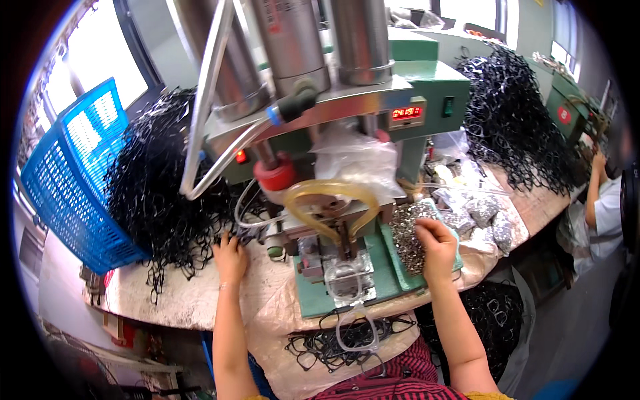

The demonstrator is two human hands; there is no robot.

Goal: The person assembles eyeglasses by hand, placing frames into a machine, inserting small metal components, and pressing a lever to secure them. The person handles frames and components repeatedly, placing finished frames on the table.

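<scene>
My left hand [230, 257] rests palm-down on the bench at the foot of a big heap of black spectacle frames [163, 193], fingers touching the nearest ones. My right hand [437, 243] reaches into a tray of small silvery metal parts [405, 237], fingertips pinched together among them; whether it holds one I cannot tell. Between the hands stands a green press machine [347, 133] with a clear spectacle frame [347, 280] lying on its base under the tool. A second clear frame [357, 330] hangs at the bench edge.
A blue plastic basket [70, 177] leans at the left. Another black frame heap [510, 120] rises at the back right, with plastic bags of metal parts [483, 213] before it. More black frames [320, 347] lie in my lap. A seated person [603, 207] works at far right.
</scene>
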